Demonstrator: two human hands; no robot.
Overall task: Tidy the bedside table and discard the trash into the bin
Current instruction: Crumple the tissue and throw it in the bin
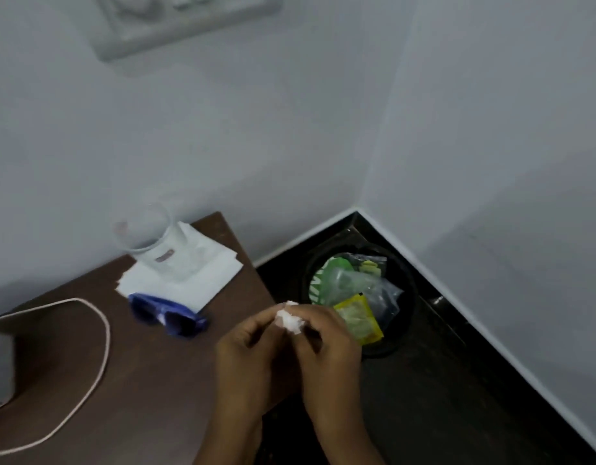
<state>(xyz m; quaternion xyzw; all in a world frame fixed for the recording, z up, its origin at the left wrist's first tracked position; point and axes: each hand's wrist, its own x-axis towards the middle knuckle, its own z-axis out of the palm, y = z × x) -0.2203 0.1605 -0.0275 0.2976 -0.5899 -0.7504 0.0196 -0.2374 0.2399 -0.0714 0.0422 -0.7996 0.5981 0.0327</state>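
Grip: left hand and right hand met fingertip to fingertip, both pinched on one small white wad, seemingly crumpled tissue. The wad was held in the air over the table's right edge, just short of the bin.

Bin: black, round, on the dark floor in the corner, beside the table; held green, clear and yellow wrappers.

Table: brown. Bore blue sunglasses, a flat white napkin with a clear glass standing on it, and a pale cord looped at left.

Step, as judged: trash in hand, being balled up before disposal.

Next move, as judged: carry the wad rightward over the bin's mouth and let both hands open; light stuff, so a release close above the rim would suit.
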